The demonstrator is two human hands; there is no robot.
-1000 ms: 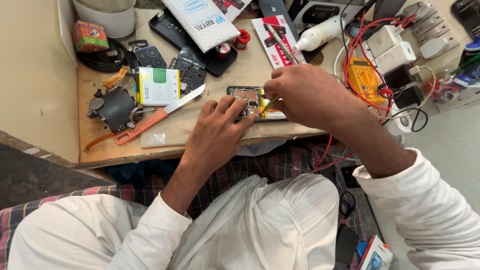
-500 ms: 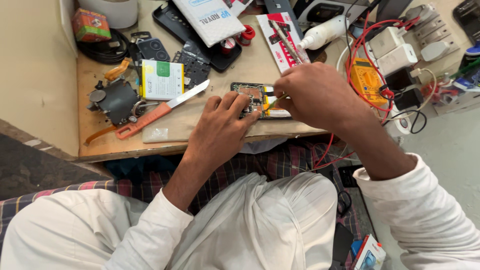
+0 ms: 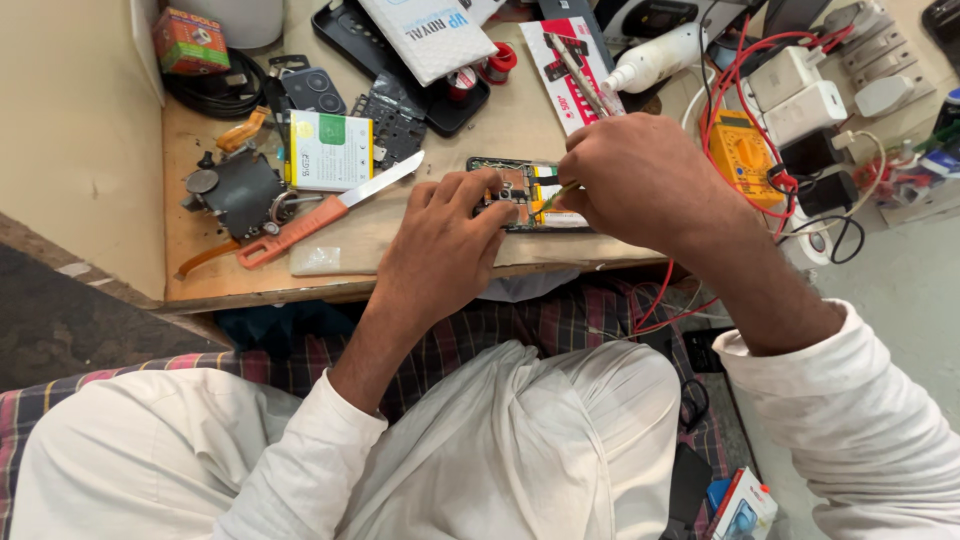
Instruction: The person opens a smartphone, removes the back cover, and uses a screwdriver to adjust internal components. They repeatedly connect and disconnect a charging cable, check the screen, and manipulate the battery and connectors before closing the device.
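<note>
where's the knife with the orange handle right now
In the head view the knife lies on the wooden bench, left of the left hand, its blade tip just below the white-and-green battery.

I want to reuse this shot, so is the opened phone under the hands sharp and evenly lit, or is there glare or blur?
Head view: soft, even light, no harsh glare; the opened phone with exposed circuit board reads fairly sharp, though the left hand and right hand cover much of it; faint shadow beneath them; edges bend slightly from the wide lens.
</note>
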